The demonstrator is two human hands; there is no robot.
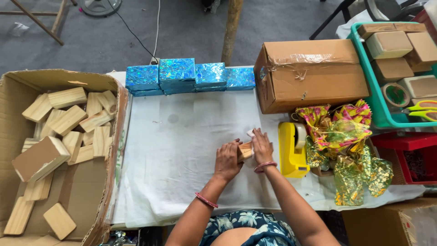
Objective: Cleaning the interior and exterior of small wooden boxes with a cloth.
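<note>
A small wooden block [245, 151] rests on the white cloth of the table [177, 150], partly wrapped in white paper. My left hand [227, 159] grips its left side. My right hand [261, 146] presses on its right side and on the paper. Most of the block is hidden between the two hands. A yellow tape dispenser [292, 150] stands just right of my right hand.
An open cardboard box [59, 150] of several wooden blocks sits at left. Shiny blue wrapped blocks [189, 75] line the table's far edge. A taped brown carton [309, 73], crumpled coloured foil sheets [346, 146] and a green basket [396, 68] with wrapped blocks, tape roll and scissors lie at right.
</note>
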